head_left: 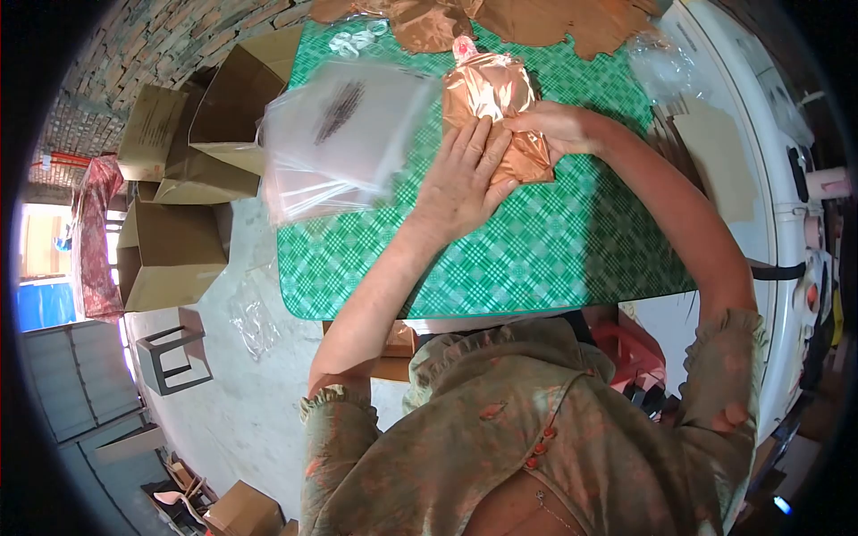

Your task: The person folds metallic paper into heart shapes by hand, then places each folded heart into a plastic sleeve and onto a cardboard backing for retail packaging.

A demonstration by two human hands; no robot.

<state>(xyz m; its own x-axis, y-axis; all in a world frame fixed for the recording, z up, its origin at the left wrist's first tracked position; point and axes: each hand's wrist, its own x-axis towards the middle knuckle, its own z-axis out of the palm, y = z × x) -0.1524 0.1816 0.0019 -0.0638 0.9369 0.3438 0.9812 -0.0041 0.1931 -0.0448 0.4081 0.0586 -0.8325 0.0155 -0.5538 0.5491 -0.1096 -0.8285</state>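
A shiny copper-coloured foil package [490, 85] lies on the green checked tablecloth, its surface creased. My left hand [465, 174] rests flat on its lower left part with the fingers stretched out. At its right edge, my right hand [556, 127] is closed on the foil, fingers pointing left and partly hidden in the folds. A small pink-and-white piece [463, 49] sticks out at the package's far end; what it is I cannot make out. Left of the package is a fanned stack of clear plastic bags [349, 134] with a dark printed patch.
Brown-copper sheets [527, 25] lie along the far edge of the green table [500, 268]. Crumpled clear plastic [666, 67] sits at the far right corner. Open cardboard boxes [179, 250] stand on the left, with a dark stool [174, 357] on the floor below them.
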